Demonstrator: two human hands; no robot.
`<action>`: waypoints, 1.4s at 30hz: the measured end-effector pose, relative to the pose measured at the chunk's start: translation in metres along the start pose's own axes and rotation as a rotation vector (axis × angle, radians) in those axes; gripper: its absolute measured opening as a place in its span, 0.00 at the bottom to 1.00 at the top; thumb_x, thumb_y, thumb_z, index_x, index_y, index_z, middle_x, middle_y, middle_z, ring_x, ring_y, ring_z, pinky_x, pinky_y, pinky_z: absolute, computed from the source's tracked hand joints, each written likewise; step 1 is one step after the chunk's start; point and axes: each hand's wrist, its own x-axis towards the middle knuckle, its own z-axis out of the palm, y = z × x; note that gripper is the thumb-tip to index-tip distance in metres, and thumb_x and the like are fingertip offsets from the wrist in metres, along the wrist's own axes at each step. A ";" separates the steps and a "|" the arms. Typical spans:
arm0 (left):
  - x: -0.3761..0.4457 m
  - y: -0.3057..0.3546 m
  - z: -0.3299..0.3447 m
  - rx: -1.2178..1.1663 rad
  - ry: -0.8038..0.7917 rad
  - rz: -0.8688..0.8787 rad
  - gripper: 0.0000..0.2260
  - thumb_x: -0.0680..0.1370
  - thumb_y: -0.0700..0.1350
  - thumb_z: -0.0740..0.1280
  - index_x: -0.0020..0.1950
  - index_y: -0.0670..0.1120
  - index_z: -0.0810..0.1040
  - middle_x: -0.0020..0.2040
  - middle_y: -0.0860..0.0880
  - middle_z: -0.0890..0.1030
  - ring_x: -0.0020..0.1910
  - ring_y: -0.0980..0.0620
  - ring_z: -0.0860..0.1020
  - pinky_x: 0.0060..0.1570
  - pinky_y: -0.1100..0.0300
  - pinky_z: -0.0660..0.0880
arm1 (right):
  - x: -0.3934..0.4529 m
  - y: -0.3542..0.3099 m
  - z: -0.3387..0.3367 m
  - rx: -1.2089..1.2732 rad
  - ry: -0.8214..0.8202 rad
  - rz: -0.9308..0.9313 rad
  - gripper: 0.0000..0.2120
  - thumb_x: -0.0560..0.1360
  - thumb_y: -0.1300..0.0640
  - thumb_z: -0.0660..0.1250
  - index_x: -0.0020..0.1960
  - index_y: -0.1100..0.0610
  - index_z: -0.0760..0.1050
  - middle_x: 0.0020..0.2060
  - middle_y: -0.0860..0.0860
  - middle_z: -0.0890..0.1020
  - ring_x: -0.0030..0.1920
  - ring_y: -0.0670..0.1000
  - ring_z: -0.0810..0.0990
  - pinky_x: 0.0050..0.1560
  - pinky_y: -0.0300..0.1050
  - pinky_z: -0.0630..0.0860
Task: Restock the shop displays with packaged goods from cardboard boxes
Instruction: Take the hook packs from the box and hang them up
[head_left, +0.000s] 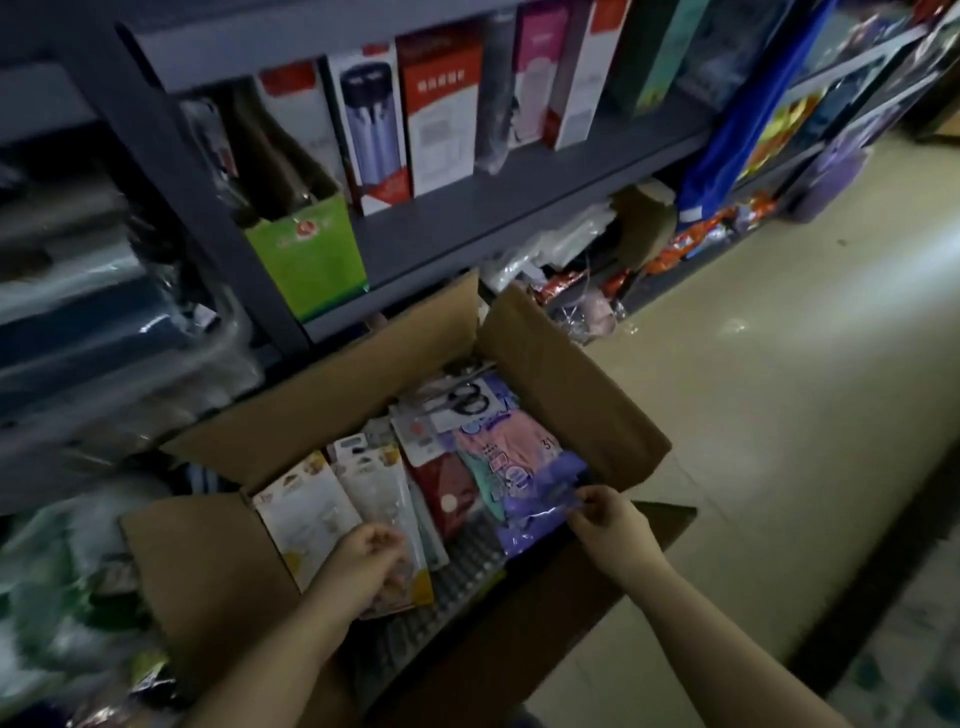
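Dim aisle, grey shelf (519, 208) ahead. The cardboard box (218, 561) sits open below it — my right hand (605, 514) pinches the purple packet (540, 488) by its edge to lift it; my left hand (363, 561) curls loosely over the white packets (306, 512).

We see a brown cardboard box (545, 364). Pinched at our right fingertips (589, 499) is a purple packet (540, 493) showing pink and teal cloth. Just left of those fingers lies a dark red packet (449, 488) with a white dot. Under our left fingers (384, 540) sit white packets (306, 514) with yellow corners. Beyond the fingers lie black-handled scissors (467, 400). Farther off, the grey shelf (493, 208) carries a green box (311, 254) and red-and-white cartons (441, 109). A blue bag (743, 130) hangs at right, above a beige floor (779, 364).
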 end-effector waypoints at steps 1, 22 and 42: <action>0.006 0.000 0.006 -0.025 0.010 -0.019 0.03 0.81 0.42 0.62 0.48 0.47 0.75 0.48 0.43 0.79 0.40 0.47 0.78 0.38 0.55 0.75 | 0.006 0.002 0.000 -0.001 -0.020 0.013 0.09 0.76 0.55 0.67 0.56 0.52 0.73 0.46 0.48 0.77 0.52 0.51 0.78 0.53 0.43 0.73; 0.187 0.069 -0.009 0.823 0.128 0.523 0.37 0.72 0.43 0.72 0.76 0.47 0.57 0.76 0.47 0.55 0.73 0.44 0.57 0.70 0.53 0.61 | 0.107 -0.025 0.074 0.255 -0.166 0.127 0.11 0.77 0.55 0.66 0.58 0.55 0.74 0.51 0.54 0.82 0.54 0.56 0.79 0.59 0.51 0.74; 0.155 0.080 -0.043 1.057 0.450 1.149 0.17 0.65 0.33 0.71 0.54 0.40 0.82 0.48 0.43 0.84 0.39 0.43 0.82 0.30 0.57 0.79 | 0.106 -0.045 0.048 0.676 -0.122 0.154 0.12 0.81 0.53 0.59 0.54 0.61 0.76 0.42 0.57 0.84 0.45 0.56 0.84 0.52 0.54 0.80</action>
